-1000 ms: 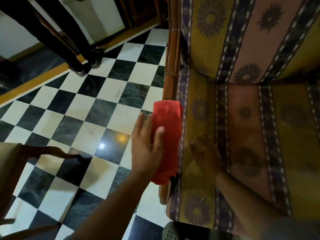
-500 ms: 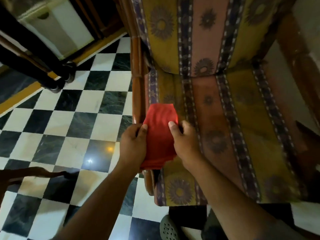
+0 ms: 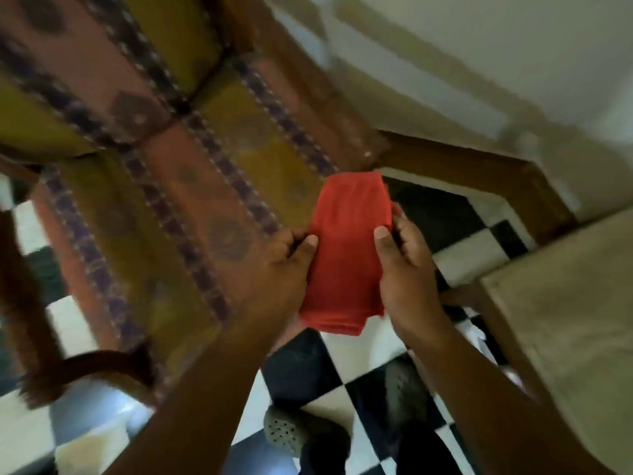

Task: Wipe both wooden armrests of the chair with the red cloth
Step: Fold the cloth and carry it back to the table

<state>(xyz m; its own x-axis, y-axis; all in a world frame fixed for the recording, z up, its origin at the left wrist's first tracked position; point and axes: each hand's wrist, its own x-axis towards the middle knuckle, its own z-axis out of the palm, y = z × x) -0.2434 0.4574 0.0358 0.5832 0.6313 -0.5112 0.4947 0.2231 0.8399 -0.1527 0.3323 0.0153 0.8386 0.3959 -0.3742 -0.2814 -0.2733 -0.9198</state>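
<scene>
The folded red cloth (image 3: 346, 248) is held flat between my two hands above the front right corner of the chair. My left hand (image 3: 284, 265) pinches its left edge and my right hand (image 3: 407, 269) grips its right edge. The cloth's far end lies close to the front end of the right wooden armrest (image 3: 318, 97); the blur hides whether they touch. The striped, flowered seat cushion (image 3: 191, 207) fills the left of the view. At the far left, the dark left armrest (image 3: 24, 296) runs down to its curved front.
Black and white checkered floor (image 3: 455, 221) lies to the right of and below the chair. A beige cushioned seat with a wooden frame (image 3: 565, 320) stands close at the right. A wall with a wooden skirting (image 3: 479, 166) runs behind. My feet in sandals (image 3: 291, 430) are below the cloth.
The cloth has left the left armrest and crossed the seat to the chair's right side. My right hand joined the left on it. The view has swung right and blurred.
</scene>
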